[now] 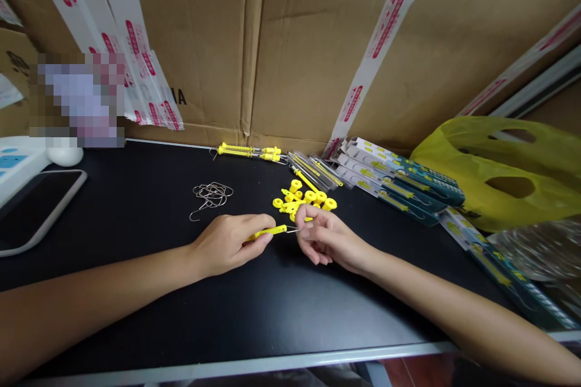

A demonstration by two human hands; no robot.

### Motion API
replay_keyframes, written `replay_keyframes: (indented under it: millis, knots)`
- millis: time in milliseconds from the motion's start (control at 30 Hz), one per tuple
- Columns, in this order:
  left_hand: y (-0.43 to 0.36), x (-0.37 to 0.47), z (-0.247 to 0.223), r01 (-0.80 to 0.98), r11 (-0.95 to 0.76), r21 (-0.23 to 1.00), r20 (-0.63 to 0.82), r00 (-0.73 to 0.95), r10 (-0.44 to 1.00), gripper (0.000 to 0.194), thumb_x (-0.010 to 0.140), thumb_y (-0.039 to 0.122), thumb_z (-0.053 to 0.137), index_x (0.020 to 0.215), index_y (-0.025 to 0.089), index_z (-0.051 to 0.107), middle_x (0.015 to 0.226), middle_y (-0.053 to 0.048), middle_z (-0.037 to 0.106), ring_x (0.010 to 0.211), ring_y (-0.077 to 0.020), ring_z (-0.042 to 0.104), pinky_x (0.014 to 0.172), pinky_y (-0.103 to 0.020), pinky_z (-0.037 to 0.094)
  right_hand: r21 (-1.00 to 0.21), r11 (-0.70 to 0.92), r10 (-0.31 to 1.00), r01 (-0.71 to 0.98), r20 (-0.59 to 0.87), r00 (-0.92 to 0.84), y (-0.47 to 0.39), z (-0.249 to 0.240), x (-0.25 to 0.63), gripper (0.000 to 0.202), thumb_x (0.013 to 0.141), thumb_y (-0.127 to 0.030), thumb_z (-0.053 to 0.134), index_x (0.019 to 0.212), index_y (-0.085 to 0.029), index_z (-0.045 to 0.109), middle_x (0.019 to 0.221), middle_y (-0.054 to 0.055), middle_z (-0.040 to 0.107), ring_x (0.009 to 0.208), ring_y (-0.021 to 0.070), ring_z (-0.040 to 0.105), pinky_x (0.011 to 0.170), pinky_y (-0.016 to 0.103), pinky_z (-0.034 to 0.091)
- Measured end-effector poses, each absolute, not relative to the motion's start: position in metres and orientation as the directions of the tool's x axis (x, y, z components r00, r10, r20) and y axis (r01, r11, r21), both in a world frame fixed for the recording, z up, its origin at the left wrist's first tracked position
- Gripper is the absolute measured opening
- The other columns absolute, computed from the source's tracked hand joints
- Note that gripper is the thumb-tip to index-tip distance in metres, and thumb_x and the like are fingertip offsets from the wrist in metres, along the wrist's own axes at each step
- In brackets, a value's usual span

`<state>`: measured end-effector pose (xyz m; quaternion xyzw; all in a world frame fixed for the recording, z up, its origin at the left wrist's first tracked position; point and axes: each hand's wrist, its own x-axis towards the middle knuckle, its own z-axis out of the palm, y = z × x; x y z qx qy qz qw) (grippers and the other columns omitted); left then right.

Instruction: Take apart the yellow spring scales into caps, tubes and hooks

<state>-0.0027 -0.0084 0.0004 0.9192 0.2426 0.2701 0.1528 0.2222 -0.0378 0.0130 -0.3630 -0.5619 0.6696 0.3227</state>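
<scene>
My left hand (233, 242) is closed on a slim yellow plastic rod (275, 230), pinched between thumb and fingers above the black table. A thin metal wire hook (293, 229) sticks out of the rod's right end. The fingers of my right hand (329, 236) are closed on the wire's far tip, which they partly hide. Just behind the right hand lies a pile of small yellow plastic caps and parts (311, 198). Beyond my left hand is a tangle of bent metal wire hooks (212, 195).
Yellow-ended tubes with hooks (249, 152) lie along the cardboard wall (295, 42), beside clear tubes (313, 169). Printed boxes (394, 175) and a yellow plastic bag (499, 169) stand at the right. A phone (36, 205) and a white power strip (20, 163) are at the left.
</scene>
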Motion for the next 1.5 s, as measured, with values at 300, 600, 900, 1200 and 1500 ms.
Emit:
replay_keyframes:
  millis: [300, 600, 900, 1200, 1500]
  knots:
    - [-0.008, -0.001, -0.001, 0.309, -0.911, 0.272, 0.36, 0.845, 0.395, 0.018, 0.092, 0.023, 0.036, 0.093, 0.019, 0.054, 0.075, 0.002, 0.052, 0.06, -0.0085, 0.051, 0.056, -0.019, 0.036, -0.959, -0.214, 0.865, -0.184, -0.099, -0.493, -0.037, 0.018, 0.223, 0.019, 0.081, -0.022, 0.059, 0.082, -0.019, 0.04, 0.057, -0.006, 0.057, 0.034, 0.0034, 0.041, 0.03, 0.01, 0.032]
    - [-0.01, -0.001, -0.004, 0.242, -0.95, 0.197, 0.357, 0.885, 0.3, 0.013, 0.089, 0.025, 0.04, 0.094, 0.021, 0.052, 0.075, 0.004, 0.057, 0.063, -0.0097, 0.056, 0.057, -0.021, 0.038, -0.974, -0.18, 0.814, -0.137, -0.07, -0.577, -0.043, 0.005, 0.214, 0.024, 0.085, -0.033, 0.062, 0.086, -0.018, 0.042, 0.06, -0.004, 0.061, 0.04, 0.0042, 0.048, 0.036, 0.011, 0.037]
    - [-0.01, 0.001, -0.006, 0.317, -0.896, 0.312, 0.359, 0.833, 0.42, 0.03, 0.082, 0.03, 0.05, 0.109, 0.021, 0.04, 0.077, 0.004, 0.06, 0.06, -0.0113, 0.059, 0.055, -0.021, 0.04, -0.985, -0.164, 0.775, -0.06, -0.091, -0.625, -0.047, 0.006, 0.211, 0.029, 0.084, -0.036, 0.062, 0.089, -0.018, 0.04, 0.065, -0.004, 0.06, 0.043, 0.0042, 0.05, 0.038, 0.012, 0.038]
    - [-0.011, 0.0, -0.005, 0.354, -0.876, 0.329, 0.329, 0.826, 0.458, 0.033, 0.083, 0.032, 0.049, 0.111, 0.019, 0.038, 0.069, 0.006, 0.055, 0.054, -0.011, 0.055, 0.05, -0.02, 0.037, -0.988, -0.128, 0.756, -0.082, -0.044, -0.653, -0.046, 0.001, 0.213, 0.029, 0.086, -0.029, 0.061, 0.096, -0.02, 0.035, 0.076, -0.003, 0.06, 0.045, 0.0029, 0.051, 0.038, 0.011, 0.04]
    - [-0.009, 0.0, -0.005, 0.354, -0.906, 0.233, 0.317, 0.853, 0.415, 0.049, 0.09, 0.043, 0.046, 0.131, 0.021, 0.029, 0.072, 0.005, 0.062, 0.056, -0.0117, 0.059, 0.05, -0.019, 0.036, -0.994, -0.092, 0.767, -0.056, -0.035, -0.64, -0.045, -0.001, 0.211, 0.034, 0.081, -0.02, 0.064, 0.095, -0.022, 0.033, 0.08, -0.006, 0.052, 0.045, -0.0002, 0.047, 0.035, 0.008, 0.041]
